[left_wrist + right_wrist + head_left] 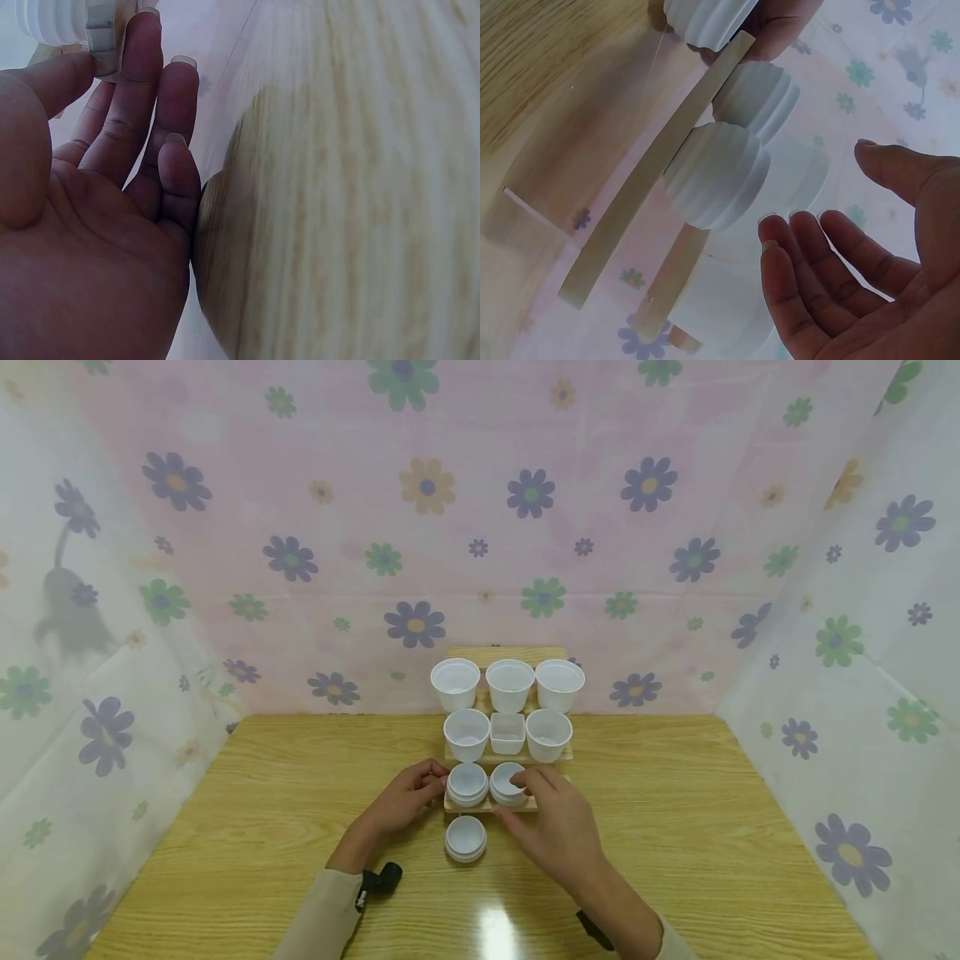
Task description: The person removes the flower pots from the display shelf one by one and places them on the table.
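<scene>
A stepped wooden stand (507, 657) holds white tubs in rows. On its lowest step sit two small white ribbed jars, the left jar (467, 783) and the right jar (506, 781). My left hand (405, 795) is at the left end of that step; in the left wrist view, its thumb and forefinger pinch the step's end (103, 37). My right hand (558, 827) hovers by the right jar (716, 176), fingers loosely bent and apart from it in the right wrist view. A third white jar (465, 839) stands on the table before the stand.
Three round white tubs, one of them the middle tub (511, 685), fill the upper step. Below them, a small square tub (507, 733) stands between two round tubs. The wood-grain table (315, 760) ends at a flowered cloth backdrop (480, 585).
</scene>
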Demonstrator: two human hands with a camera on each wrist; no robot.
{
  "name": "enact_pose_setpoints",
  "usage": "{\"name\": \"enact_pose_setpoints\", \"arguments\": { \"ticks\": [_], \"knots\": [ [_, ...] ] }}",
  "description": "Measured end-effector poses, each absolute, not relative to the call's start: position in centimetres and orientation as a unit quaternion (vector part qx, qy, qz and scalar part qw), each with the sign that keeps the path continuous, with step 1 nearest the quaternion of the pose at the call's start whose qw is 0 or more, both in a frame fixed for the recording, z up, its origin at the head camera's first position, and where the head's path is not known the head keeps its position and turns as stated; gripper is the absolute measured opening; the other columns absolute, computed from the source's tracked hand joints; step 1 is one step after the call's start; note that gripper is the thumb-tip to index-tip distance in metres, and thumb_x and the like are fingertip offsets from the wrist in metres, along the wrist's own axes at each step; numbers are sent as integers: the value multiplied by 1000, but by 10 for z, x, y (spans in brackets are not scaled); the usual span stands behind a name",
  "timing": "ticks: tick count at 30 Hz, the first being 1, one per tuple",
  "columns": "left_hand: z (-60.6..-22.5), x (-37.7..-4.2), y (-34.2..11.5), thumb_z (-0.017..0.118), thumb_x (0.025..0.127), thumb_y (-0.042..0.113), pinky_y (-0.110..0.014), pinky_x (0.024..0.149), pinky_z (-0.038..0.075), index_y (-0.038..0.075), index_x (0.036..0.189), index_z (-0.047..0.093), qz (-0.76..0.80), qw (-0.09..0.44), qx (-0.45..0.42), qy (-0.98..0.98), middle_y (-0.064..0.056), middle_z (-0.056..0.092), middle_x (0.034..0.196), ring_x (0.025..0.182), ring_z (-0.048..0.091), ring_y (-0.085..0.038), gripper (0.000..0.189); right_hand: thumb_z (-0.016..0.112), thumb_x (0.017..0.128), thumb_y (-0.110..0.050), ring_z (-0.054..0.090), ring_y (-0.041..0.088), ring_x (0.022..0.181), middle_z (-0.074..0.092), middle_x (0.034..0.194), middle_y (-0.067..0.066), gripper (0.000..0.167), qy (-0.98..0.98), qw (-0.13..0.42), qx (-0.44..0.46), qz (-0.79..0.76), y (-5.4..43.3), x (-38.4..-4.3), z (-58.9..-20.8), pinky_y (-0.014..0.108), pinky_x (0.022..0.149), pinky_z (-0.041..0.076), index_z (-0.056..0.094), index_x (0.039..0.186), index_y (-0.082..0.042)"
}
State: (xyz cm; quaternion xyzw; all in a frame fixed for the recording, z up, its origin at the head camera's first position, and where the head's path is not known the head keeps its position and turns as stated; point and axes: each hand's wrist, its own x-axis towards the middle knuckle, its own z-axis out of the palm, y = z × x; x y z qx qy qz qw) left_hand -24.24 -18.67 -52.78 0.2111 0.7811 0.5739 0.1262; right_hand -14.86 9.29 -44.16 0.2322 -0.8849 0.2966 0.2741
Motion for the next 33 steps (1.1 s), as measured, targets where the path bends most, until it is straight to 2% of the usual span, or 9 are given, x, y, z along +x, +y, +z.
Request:
{"name": "enact_pose_setpoints", "arguments": {
  "ticks": [9,21,33],
  "knots": [
    [-527,-241,-186,52,114,18,-32,82,50,3,124,64,574,132,203,782,-5,69,105,95,61,-25,21,100,75,-24,69,22,104,69,110,2,46,-891,272,215,295,97,-152,-443,40,86,59,73,108,-8],
    [-527,-241,-186,53,114,18,-33,84,51,3,124,64,571,129,205,785,-6,69,106,97,61,-26,21,100,76,-29,70,25,109,69,119,5,55,-904,246,184,297,100,-160,-450,43,86,60,73,118,-6],
    [-526,-241,-187,52,114,18,-33,82,49,3,123,63,568,128,212,785,-5,68,102,95,59,-29,20,100,75,-25,70,27,107,68,121,10,57,-905,232,183,308,98,-167,-464,44,87,60,71,120,-4]
  ]
}}
